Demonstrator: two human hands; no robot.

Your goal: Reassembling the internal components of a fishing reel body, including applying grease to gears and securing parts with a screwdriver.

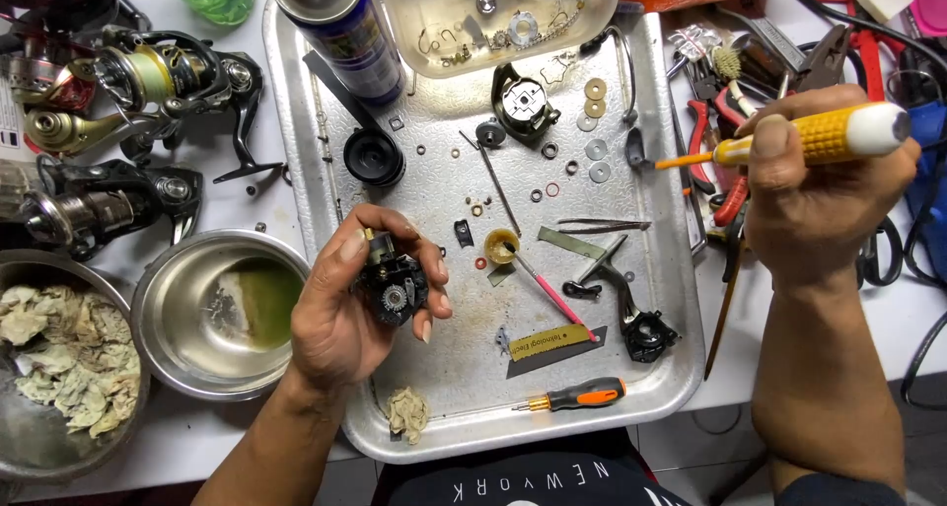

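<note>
Left hand (345, 309) gripped black reel body (392, 287) over tray's (681, 368) front-left corner. Right hand (814, 195) clutched yellow-handled screwdriver (789, 141) beyond tray's right edge, long axis horizontal, tip pointing left toward reel body.

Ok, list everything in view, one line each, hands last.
metal tray: one, silver, centre.
reel body: one, black, in left hand.
yellow-handled screwdriver: one, in right hand.
small screwdriver: one, black and orange, tray front.
washers: several, brass and silver, tray top right.
steel bowl: one, greenish liquid inside, left of tray.
rags: pile, off-white, bowl at far left.
spinning reels: about three, upper left.
spray can: one, blue, tray top.
pliers: red-handled, right of tray.
left hand: one.
right hand: one.
</note>
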